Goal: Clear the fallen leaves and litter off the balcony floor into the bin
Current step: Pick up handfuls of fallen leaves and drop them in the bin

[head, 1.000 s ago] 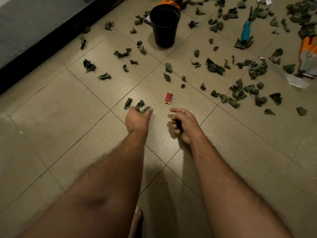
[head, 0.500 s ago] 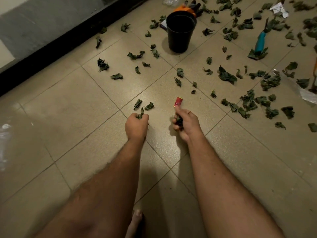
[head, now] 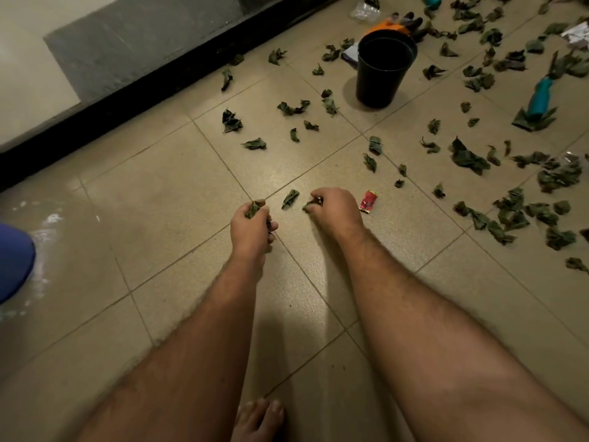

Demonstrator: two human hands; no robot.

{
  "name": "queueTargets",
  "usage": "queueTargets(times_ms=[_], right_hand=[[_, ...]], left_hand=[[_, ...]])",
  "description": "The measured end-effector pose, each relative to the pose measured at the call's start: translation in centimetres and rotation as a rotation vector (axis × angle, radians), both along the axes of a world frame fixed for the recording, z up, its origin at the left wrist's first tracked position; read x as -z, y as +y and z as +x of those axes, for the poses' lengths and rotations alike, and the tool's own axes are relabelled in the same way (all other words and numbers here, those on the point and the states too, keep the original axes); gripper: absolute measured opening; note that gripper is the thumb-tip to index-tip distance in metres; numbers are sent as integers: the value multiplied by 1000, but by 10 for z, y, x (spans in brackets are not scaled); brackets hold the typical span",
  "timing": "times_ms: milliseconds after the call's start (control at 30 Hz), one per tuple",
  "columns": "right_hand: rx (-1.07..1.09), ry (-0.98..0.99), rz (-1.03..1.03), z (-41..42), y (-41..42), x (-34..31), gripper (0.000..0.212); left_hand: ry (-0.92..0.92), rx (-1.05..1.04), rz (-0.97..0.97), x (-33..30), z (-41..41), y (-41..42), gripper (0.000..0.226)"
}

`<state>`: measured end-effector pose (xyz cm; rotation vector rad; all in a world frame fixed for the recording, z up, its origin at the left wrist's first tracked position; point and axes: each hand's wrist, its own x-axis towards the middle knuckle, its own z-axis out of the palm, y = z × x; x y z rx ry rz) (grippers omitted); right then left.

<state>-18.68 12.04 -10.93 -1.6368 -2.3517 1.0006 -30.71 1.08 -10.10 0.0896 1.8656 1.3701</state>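
Note:
My left hand (head: 251,228) is curled round a small bunch of green leaves, low over the tiled floor. My right hand (head: 334,210) reaches down just right of it and pinches a leaf on the floor with its fingertips; dark leaf bits show inside its palm. One loose leaf (head: 290,198) lies between the two hands. A red wrapper (head: 368,201) lies flat just right of my right hand. The black bin (head: 384,70) stands upright farther back. Several crumpled leaves (head: 506,212) are strewn over the floor to the right and around the bin.
A black skirting and grey wall (head: 127,49) run along the far left. A teal-handled tool (head: 538,98) lies at the right among leaves. Orange and black gloves (head: 395,23) lie behind the bin. A blue object (head: 14,260) is at the left edge. My bare foot (head: 259,419) is below.
My right hand has left the red wrapper on the floor and moved left onto a leaf. My left hand has lifted slightly with its leaves. The view has shifted left.

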Motion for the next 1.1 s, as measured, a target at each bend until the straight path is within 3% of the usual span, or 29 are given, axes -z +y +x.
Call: queueTargets(times_ms=[133,267,367,533,733,900,1000,1100], right_hand=[[-62,-129,102,5,-9,7,27],[-25,-113,87,19,-15,8,18],[85,161,-130,35,-16,6,18],[513,702,-568,62,-18,-9,20],[677,934,-773,79,-21,-14,20],[766,1042,-833,89,-15,-16,13],[819,1102,-836,93,-14,-30,20],[873,1139,-824,102,-18,-65,22]], left_hand=[[184,57,-65,3,-2,10,16],[469,251,-217,4,3,24,44],[616,365,-323,5,3,37,55],[771,519,-443,13,6,52,58],[867,528,-552,19,17,60,34],[613,385,-327,11,43,77,20],[203,286,-56,-10,61,86,5],[-143,251,112,-49,76,90,16]])
